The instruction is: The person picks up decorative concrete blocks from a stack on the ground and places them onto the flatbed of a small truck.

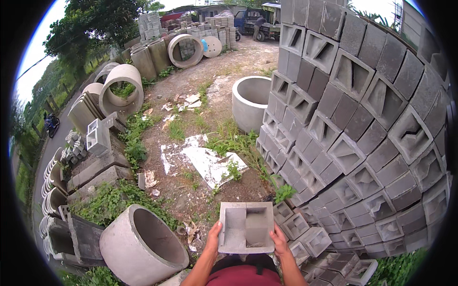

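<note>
A grey concrete ventilation block (246,228), square with a divider down its middle, is held level in front of my body. My left hand (213,240) grips its left side, fingers closed along the edge. On the opposite side my right hand (280,241) clasps the block in the same way. Parts of the fingers on both hands are hidden behind the block. To the right rises a tall stack of similar concrete blocks (350,119), some showing open hollow faces. A few loose blocks (317,241) lie at the foot of that stack, near my right hand.
A large concrete ring (143,245) lies at lower left; another concrete ring (251,103) stands beside the stack. White torn sheeting (210,162) covers part of the dirt ground ahead. More concrete pipes (121,89) line the left. Far back, a person (258,27) stands by a blue truck (245,20).
</note>
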Demonstrator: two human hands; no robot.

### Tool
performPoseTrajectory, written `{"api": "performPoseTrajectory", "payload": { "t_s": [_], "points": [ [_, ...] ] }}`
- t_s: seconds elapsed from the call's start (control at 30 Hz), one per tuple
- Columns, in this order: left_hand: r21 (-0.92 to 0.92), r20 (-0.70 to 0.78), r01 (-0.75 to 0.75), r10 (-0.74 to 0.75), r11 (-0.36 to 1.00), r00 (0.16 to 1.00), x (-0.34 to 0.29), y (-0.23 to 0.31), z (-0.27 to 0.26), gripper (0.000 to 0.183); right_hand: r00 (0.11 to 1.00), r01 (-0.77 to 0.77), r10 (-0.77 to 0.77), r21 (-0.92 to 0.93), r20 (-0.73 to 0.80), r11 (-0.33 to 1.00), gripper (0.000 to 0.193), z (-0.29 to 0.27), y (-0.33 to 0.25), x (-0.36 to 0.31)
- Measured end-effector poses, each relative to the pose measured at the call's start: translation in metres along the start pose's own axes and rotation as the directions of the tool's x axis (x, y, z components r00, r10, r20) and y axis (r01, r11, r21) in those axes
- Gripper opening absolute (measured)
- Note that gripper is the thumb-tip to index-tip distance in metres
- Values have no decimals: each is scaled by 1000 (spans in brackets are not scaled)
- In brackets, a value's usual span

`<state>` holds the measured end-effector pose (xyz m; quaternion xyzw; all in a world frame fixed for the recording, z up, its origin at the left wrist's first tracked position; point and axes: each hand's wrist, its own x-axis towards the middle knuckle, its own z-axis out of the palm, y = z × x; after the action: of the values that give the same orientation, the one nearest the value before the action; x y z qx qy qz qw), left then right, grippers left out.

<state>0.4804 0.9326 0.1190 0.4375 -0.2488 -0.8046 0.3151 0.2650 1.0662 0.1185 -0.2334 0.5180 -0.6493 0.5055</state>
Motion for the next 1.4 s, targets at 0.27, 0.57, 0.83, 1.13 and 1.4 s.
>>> {"api": "performPoseTrajectory", "payload": {
  "t_s": [0.27, 0.57, 0.83, 1.13, 1.4],
  "points": [
    [-81, -121, -191, 180, 978, 976, 68, 125, -38, 47, 991, -48, 40, 59, 130, 997, 61, 111, -24, 159],
    [-54, -216, -306, 288, 951, 933, 254, 288, -55, 59, 949, -81, 4, 233, 315, 969, 61, 213, -40, 417],
    [-36, -260, -384, 362, 923, 895, 429, 439, -67, 56, 944, -9, -47, 170, 325, 985, 61, 303, -89, 632],
    [-25, -99, -315, 311, 949, 945, 637, 625, -46, 59, 986, -13, -14, 158, 167, 987, 63, 383, -115, 873],
    [51, -66, -200, 203, 978, 977, 854, 776, -45, 61, 999, 48, -52, 184, 18, 982, 62, 450, -165, 1078]
  ]
}}
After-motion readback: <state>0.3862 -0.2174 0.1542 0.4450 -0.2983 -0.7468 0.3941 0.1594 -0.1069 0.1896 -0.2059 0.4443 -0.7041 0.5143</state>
